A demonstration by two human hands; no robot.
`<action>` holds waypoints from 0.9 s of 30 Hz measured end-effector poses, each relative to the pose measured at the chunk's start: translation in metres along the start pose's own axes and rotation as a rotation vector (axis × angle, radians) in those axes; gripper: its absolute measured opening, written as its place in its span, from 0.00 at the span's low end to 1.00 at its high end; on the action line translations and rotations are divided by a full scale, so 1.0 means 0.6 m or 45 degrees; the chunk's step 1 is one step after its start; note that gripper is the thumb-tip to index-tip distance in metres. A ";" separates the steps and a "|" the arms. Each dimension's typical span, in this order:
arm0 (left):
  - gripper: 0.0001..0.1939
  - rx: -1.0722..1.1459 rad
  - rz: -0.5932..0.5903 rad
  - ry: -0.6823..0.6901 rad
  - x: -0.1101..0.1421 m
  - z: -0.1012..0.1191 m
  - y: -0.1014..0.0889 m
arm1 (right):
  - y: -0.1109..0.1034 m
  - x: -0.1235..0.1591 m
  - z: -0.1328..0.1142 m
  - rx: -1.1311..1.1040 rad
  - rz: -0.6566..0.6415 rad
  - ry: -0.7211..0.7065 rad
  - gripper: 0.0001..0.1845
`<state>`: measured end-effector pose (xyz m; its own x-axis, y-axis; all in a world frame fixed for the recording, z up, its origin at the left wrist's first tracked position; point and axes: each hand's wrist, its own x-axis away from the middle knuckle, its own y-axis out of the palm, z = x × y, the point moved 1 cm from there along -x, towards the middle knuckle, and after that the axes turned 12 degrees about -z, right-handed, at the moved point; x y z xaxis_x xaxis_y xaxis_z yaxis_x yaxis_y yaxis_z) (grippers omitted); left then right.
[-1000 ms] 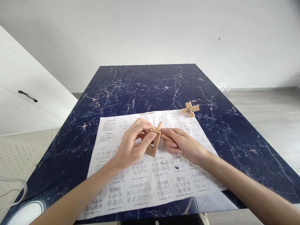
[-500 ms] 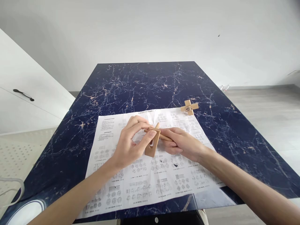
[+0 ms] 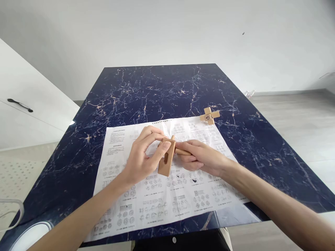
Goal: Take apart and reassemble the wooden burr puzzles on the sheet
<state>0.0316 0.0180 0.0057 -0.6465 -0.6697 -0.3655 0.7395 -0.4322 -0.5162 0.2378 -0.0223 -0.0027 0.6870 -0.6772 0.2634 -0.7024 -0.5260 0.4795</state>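
My left hand (image 3: 146, 153) pinches a flat wooden puzzle piece (image 3: 165, 168) with a slot cut through it, thumb on its face and fingers behind its top. From the right, my right hand (image 3: 200, 157) grips a slim wooden stick (image 3: 183, 152) whose tip meets the slotted piece. Another bit of wood pokes up above the top of the slotted piece; how the parts join is partly hidden by my fingers. Both hands are held over a printed instruction sheet (image 3: 154, 188) with rows of small assembly drawings.
An assembled wooden cross-shaped puzzle (image 3: 209, 116) sits at the sheet's upper right corner. The sheet lies on a dark blue marble-patterned table (image 3: 157, 90). A round white object (image 3: 31, 237) is at the lower left, near a pale cable (image 3: 21, 212). A white cabinet (image 3: 31, 94) stands left.
The slotted piece has turned slightly in my hands, showing more of its face and slot. Both hands keep their grip. The whole view has shifted a little.
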 end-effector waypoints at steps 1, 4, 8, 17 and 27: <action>0.07 -0.021 -0.007 0.022 0.000 -0.001 0.000 | 0.000 0.000 0.001 -0.023 -0.018 -0.002 0.31; 0.05 -0.078 -0.016 0.072 0.000 -0.004 -0.001 | 0.001 0.001 0.002 -0.060 -0.084 0.000 0.32; 0.07 -0.141 -0.007 0.026 0.000 -0.010 0.000 | 0.007 0.003 0.001 0.028 -0.130 0.024 0.33; 0.14 0.107 -0.107 -0.230 -0.009 -0.007 -0.004 | 0.013 -0.001 0.002 0.261 -0.110 0.008 0.32; 0.15 0.391 -0.142 -0.393 -0.003 0.005 0.004 | 0.016 0.006 0.005 0.612 -0.269 -0.054 0.23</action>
<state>0.0350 0.0166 0.0073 -0.6737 -0.7374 -0.0486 0.7200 -0.6401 -0.2681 0.2329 -0.0317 0.0003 0.8219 -0.5456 0.1635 -0.5621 -0.8234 0.0780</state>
